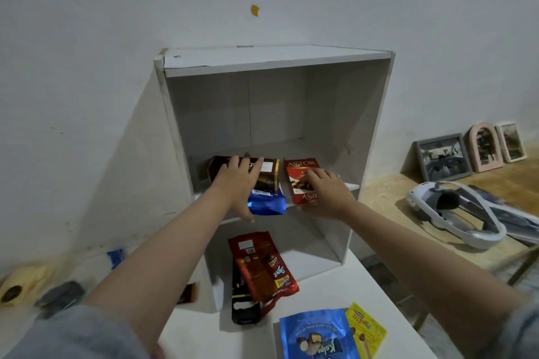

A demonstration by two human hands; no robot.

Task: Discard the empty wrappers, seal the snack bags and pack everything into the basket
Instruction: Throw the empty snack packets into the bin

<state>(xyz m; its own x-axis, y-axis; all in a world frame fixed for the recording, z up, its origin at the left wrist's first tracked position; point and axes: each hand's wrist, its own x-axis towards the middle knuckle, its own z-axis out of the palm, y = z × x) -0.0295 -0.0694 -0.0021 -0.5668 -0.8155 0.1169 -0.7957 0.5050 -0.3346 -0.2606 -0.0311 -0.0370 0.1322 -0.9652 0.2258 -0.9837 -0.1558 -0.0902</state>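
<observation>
A white shelf unit [376, 125] stands on a white table. On its middle shelf lie a dark brown snack bag [269, 173], a blue foil pack [268, 204] under it, and a red Astor box [300, 167]. My left hand [237, 181] lies on the brown bag, with its thumb under the shelf edge by the blue pack. My right hand [328, 191] grips the Astor box from the front. In the lower compartment lie a red snack bag [262, 265] and a black pack [243, 300]. A blue Kelpo bag [318, 335] and a yellow bag [369, 329] lie on the table in front.
A white headset [455, 210] and three picture frames [472, 151] sit on a wooden bench to the right. On the floor at left lie a yellow object [22, 283], a grey object [59, 296], a blue wrapper [116, 256] and a brown wrapper [188, 293]. No basket is in view.
</observation>
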